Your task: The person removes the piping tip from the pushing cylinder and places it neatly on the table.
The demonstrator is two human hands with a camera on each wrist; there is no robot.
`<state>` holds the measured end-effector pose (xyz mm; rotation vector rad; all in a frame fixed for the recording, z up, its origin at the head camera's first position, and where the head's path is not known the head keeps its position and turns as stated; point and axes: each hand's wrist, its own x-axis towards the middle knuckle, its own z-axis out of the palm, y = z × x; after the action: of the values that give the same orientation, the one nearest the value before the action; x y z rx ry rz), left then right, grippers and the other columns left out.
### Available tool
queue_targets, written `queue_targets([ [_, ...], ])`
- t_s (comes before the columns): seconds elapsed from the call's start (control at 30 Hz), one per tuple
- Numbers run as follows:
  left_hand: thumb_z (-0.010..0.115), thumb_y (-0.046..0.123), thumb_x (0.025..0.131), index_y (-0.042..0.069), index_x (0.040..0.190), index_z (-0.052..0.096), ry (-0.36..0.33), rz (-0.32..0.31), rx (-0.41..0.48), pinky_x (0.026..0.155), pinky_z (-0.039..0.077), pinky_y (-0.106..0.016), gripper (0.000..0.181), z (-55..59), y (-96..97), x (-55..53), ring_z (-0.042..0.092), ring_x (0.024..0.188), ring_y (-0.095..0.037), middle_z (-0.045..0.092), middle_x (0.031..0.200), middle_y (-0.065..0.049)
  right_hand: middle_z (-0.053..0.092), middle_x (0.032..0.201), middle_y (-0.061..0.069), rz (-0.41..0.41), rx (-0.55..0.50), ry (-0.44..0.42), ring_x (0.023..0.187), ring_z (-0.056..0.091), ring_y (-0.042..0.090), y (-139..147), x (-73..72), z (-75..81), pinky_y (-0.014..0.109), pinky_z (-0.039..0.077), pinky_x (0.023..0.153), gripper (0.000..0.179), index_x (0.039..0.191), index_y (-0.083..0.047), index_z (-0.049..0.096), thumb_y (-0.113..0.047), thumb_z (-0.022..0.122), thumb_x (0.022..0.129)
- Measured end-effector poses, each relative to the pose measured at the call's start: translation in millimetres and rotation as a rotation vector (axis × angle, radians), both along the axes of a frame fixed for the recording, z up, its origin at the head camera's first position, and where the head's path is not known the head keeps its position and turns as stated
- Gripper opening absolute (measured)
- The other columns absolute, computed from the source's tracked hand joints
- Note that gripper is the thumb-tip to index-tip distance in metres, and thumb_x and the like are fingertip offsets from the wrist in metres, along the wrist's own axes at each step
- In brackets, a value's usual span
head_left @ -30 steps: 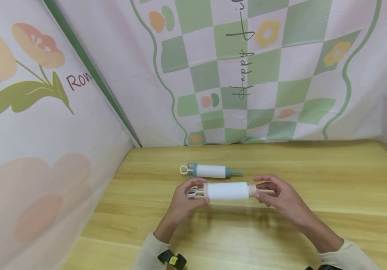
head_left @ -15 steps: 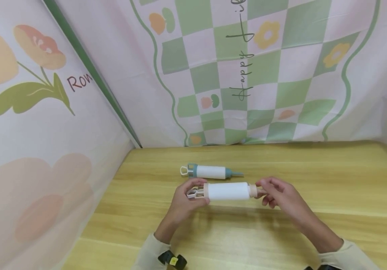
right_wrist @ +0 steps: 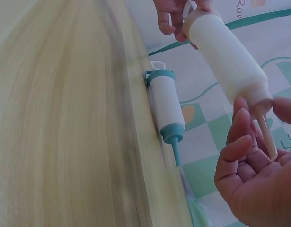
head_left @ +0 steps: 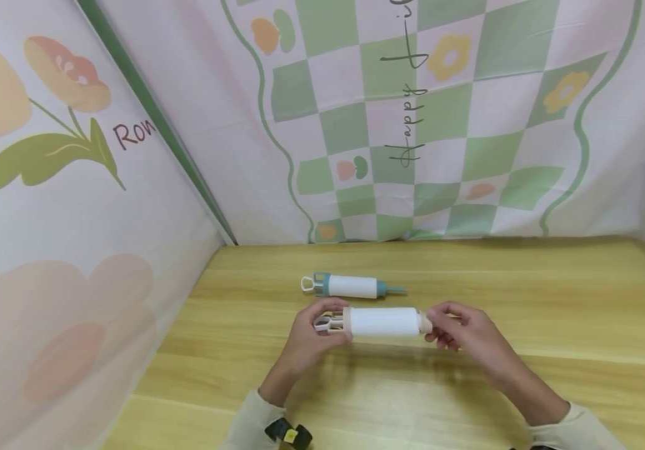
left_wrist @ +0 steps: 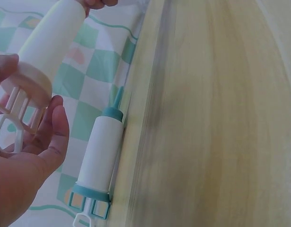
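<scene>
Above the table, both hands hold a syringe-like dispenser level, its white barrel fitted with beige ends. My left hand grips the beige collar at its left end, thumb on one side and fingers on the other. A pale ring-shaped plunger handle shows inside that hand in the left wrist view. At the other end, my right hand pinches the beige nozzle cap between thumb and fingertips. The thin nozzle points into the right palm, seen in the right wrist view.
A similar dispenser with teal ends lies just behind, its nozzle to the right. The wooden table reaches back to a wall cloth with green checks. Another printed cloth hangs along the left side.
My right fingers have moved along the nozzle onto its beige cap, with the grip changing. The left hand keeps its hold, and the held dispenser shifts very slightly.
</scene>
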<state>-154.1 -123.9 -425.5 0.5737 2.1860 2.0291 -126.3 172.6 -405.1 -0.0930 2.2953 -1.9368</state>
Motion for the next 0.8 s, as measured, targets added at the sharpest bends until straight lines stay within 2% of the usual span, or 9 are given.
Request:
queue_targets([
  [0.13, 0.077, -0.001, 0.08, -0.002, 0.127, 0.06, 0.002, 0.001, -0.005, 0.083, 0.058, -0.04, 0.05, 0.3, -0.2, 0.6, 0.066, 0.101, -0.029, 0.059, 0.123, -0.016, 0.068, 0.092, 0.011, 0.014, 0.017, 0.033, 0.075, 0.061, 0.019, 1.3, 0.9, -0.5, 0.026, 0.049, 0.06, 0.036, 0.121, 0.007, 0.06, -0.025, 0.06, 0.102],
  [0.37, 0.076, -0.001, 0.08, -0.001, 0.127, 0.061, 0.001, -0.003, 0.014, 0.083, 0.058, -0.04, 0.049, 0.4, -0.3, 0.5, 0.065, 0.102, -0.03, 0.058, 0.123, -0.017, 0.066, 0.098, 0.011, 0.051, 0.016, 0.106, 0.075, 0.058, 0.018, 4.5, 2.1, -0.9, 0.026, 0.048, 0.059, 0.036, 0.125, 0.006, 0.058, -0.019, 0.063, 0.1],
  [0.8, 0.077, -0.002, 0.078, -0.001, 0.126, 0.062, 0.0, 0.023, -0.004, 0.083, 0.058, -0.04, 0.05, 0.4, -0.8, -0.2, 0.065, 0.103, -0.03, 0.058, 0.124, -0.016, 0.065, 0.097, 0.01, 0.059, -0.014, 0.107, 0.076, 0.058, 0.017, 7.7, 2.6, -2.2, 0.025, 0.048, 0.059, 0.035, 0.125, 0.007, 0.057, -0.016, 0.063, 0.1],
])
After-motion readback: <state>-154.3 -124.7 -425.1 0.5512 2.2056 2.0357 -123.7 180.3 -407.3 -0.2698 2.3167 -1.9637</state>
